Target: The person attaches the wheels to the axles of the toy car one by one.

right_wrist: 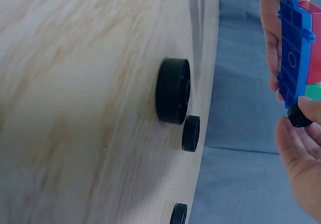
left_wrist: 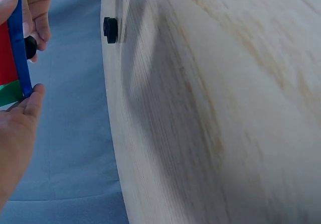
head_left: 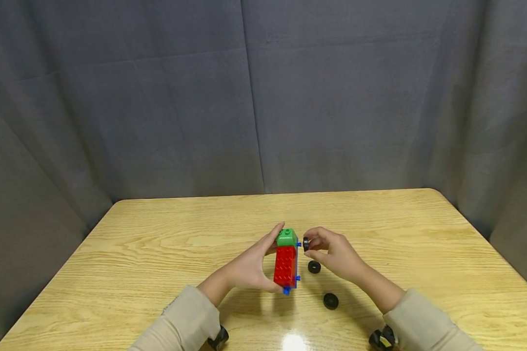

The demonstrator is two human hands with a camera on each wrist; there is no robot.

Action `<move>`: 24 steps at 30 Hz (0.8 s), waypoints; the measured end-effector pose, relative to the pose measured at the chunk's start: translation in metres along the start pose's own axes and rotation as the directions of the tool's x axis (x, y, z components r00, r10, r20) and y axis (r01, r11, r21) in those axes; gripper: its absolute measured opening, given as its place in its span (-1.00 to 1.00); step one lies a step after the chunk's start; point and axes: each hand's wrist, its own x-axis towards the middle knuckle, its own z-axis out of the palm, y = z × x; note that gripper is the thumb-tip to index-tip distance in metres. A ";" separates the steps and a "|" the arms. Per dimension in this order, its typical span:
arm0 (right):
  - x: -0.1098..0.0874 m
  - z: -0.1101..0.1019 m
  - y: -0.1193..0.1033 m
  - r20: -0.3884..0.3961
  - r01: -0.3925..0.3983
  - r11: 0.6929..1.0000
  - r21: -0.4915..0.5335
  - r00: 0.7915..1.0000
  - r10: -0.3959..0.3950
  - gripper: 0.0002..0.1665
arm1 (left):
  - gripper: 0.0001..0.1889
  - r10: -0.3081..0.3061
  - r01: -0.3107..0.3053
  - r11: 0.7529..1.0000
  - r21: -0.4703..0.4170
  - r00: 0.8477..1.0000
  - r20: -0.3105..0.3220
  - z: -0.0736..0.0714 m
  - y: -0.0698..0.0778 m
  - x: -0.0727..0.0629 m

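Observation:
My left hand [head_left: 250, 268] grips a toy truck of building bricks lengthwise, thumb at its near end and fingers at the far end. The truck has a red brick [head_left: 284, 265], a green brick [head_left: 286, 237] at the far end and a blue wheel base [right_wrist: 293, 48] with small axle stubs. Between thumb and fingers my right hand [head_left: 334, 251] pinches a black wheel [head_left: 306, 244], just right of the far axle stub; in the head view a small gap separates them. The right wrist view shows that wheel [right_wrist: 299, 115] by the green end of the base.
Loose black wheels lie on the wooden table [head_left: 158, 243]: one wheel [head_left: 314, 266] under the right hand, another wheel [head_left: 331, 301] nearer me. Three table wheels show in the right wrist view, one cut by the lower edge [right_wrist: 178, 215]. Grey curtains [head_left: 180, 122] surround the table.

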 end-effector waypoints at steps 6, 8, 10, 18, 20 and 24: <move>0.002 0.001 0.001 0.013 0.023 1.000 -0.005 1.000 -0.023 -0.62 | 0.21 0.028 -0.028 1.000 -0.013 1.000 0.004 0.000 -0.002 0.001; 0.002 0.002 0.000 0.013 0.027 1.000 -0.007 1.000 -0.027 -0.62 | 0.20 0.039 -0.039 0.999 -0.016 0.999 0.009 0.000 -0.003 0.001; 0.002 0.002 -0.001 0.012 0.027 1.000 -0.008 1.000 -0.027 -0.63 | 0.18 0.053 -0.053 0.998 -0.019 0.999 0.012 0.000 -0.004 0.002; 0.000 0.004 -0.003 0.003 0.031 0.999 0.012 1.000 -0.031 -0.66 | 0.15 0.090 -0.087 0.994 -0.067 0.995 0.037 0.000 -0.004 0.005; 0.000 0.005 -0.004 -0.013 0.036 0.999 0.013 0.999 -0.035 -0.67 | 0.15 0.093 -0.090 0.993 -0.076 0.995 0.042 0.000 -0.003 0.005; 0.000 0.006 -0.007 -0.053 0.046 0.998 0.033 0.998 -0.045 -0.70 | 0.16 0.104 -0.101 0.992 -0.076 0.994 0.043 -0.001 -0.001 0.004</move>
